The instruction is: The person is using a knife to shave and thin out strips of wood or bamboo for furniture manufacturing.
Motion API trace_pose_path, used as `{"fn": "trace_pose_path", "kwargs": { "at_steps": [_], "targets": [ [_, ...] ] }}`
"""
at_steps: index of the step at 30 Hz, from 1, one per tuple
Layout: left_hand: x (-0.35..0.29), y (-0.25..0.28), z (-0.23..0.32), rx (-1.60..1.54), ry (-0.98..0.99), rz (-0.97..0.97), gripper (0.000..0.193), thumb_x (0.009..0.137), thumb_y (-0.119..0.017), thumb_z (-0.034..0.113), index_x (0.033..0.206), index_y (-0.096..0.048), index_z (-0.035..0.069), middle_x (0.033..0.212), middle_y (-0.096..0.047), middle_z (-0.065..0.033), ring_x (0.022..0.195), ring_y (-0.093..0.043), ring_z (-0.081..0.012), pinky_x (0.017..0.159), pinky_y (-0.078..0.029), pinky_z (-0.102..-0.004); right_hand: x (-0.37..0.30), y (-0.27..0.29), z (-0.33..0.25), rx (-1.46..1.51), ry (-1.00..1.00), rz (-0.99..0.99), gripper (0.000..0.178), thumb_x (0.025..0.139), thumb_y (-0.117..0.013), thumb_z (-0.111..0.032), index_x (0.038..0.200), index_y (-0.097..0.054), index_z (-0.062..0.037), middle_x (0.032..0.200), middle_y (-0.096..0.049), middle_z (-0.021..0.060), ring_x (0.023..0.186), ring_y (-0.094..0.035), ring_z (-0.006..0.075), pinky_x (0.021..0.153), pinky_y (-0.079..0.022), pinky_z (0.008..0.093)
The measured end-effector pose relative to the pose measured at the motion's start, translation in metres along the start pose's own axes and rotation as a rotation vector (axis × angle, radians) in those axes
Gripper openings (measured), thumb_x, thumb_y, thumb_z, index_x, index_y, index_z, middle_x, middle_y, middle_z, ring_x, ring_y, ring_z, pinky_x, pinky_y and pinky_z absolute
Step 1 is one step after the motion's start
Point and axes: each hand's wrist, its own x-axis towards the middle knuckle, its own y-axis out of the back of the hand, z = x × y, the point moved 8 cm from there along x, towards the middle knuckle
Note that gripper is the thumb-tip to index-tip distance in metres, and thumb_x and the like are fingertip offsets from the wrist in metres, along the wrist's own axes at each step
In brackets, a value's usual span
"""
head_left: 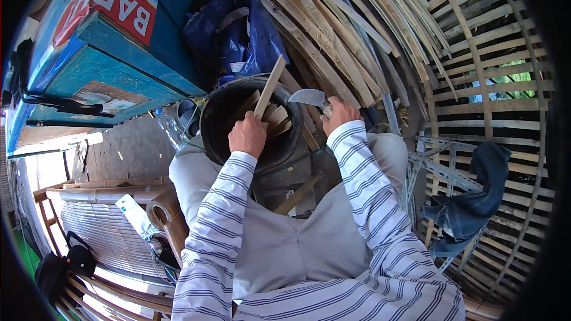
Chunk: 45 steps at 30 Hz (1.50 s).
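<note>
My left hand (247, 135) is closed round the lower end of a flat, pale strip of wood or bamboo (271, 87), which tilts up and to the right. It is over a round black bucket (209, 135) that stands between my knees. Several short pale pieces (276, 117) lean inside the bucket. In my right hand (341, 115), fingers wrapped round the handle, is a knife with a broad curved blade (307, 96). The blade points left toward the strip, with a gap between them. Part of the knife's handle is hidden by my fingers.
Long wooden strips (333, 35) are heaped beyond the bucket. A blue plastic bag (229, 30) and a teal box (131, 62) stand at the far left. Right, dark cloth (476, 196) hangs on a metal frame (443, 169) beside a slatted wall (464, 71). A bamboo bench (110, 232) is left.
</note>
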Motion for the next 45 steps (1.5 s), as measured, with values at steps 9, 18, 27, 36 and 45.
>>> {"fn": "trace_pose_path", "kwargs": {
  "at_steps": [9, 18, 27, 36, 45],
  "targets": [
    [-0.011, -0.031, 0.003, -0.989, 0.374, -0.581, 0.024, 0.094, -0.052, 0.021, 0.096, -0.058, -0.002, 0.066, -0.059, -0.0072, 0.047, -0.054, -0.0141, 0.044, -0.046, -0.0273, 0.004, 0.001, 0.024, 0.141, -0.007, 0.039, 0.05, 0.079, -0.072, -0.033, 0.118, -0.059, -0.0048, 0.107, -0.066, 0.0201, 0.102, -0.061, 0.0366, 0.091, -0.048, 0.042],
    [-0.016, -0.044, 0.018, -1.5, 0.317, -0.778, 0.023, 0.098, -0.048, 0.02, 0.11, -0.052, 0.0, 0.078, -0.06, -0.0094, 0.057, -0.056, -0.0181, 0.053, -0.049, -0.0304, 0.007, -0.022, 0.016, 1.276, -0.077, -0.199, 0.031, 0.082, -0.073, -0.027, 0.094, -0.062, -0.0004, 0.078, -0.065, 0.0105, 0.063, -0.063, 0.0195, 0.057, -0.051, 0.0311],
    [-0.024, -0.047, 0.04, -1.628, 0.287, -0.904, 0.041, 0.096, -0.053, 0.027, 0.131, -0.046, 0.008, 0.112, -0.061, -0.007, 0.101, -0.061, -0.0229, 0.089, -0.049, -0.0388, 0.014, -0.036, 0.002, 1.555, -0.127, -0.272, 0.023, 0.085, -0.07, -0.021, 0.093, -0.06, -0.0017, 0.077, -0.064, 0.0068, 0.058, -0.06, 0.0143, 0.053, -0.051, 0.0279],
    [-0.015, -0.048, 0.036, -1.143, 0.02, -0.7, 0.04, 0.083, -0.072, 0.01, 0.121, -0.06, 0.003, 0.103, -0.068, -0.005, 0.093, -0.063, -0.0119, 0.085, -0.05, -0.0298, 0.0, -0.039, -0.024, 1.198, 0.055, -0.264, 0.032, 0.075, -0.079, -0.019, 0.089, -0.058, -0.0002, 0.069, -0.06, 0.0051, 0.051, -0.055, 0.0101, 0.046, -0.046, 0.0253],
    [-0.013, -0.042, 0.041, -0.908, -0.147, -0.546, 0.024, 0.085, -0.07, 0.011, 0.105, -0.068, -0.002, 0.086, -0.07, -0.0046, 0.075, -0.062, -0.0085, 0.071, -0.051, -0.0248, 0.007, -0.051, -0.018, 1.188, 0.063, -0.215, 0.033, 0.072, -0.081, -0.01, 0.09, -0.055, -0.0006, 0.071, -0.057, 0.0037, 0.053, -0.053, 0.0092, 0.045, -0.044, 0.0239]
  ]
}}
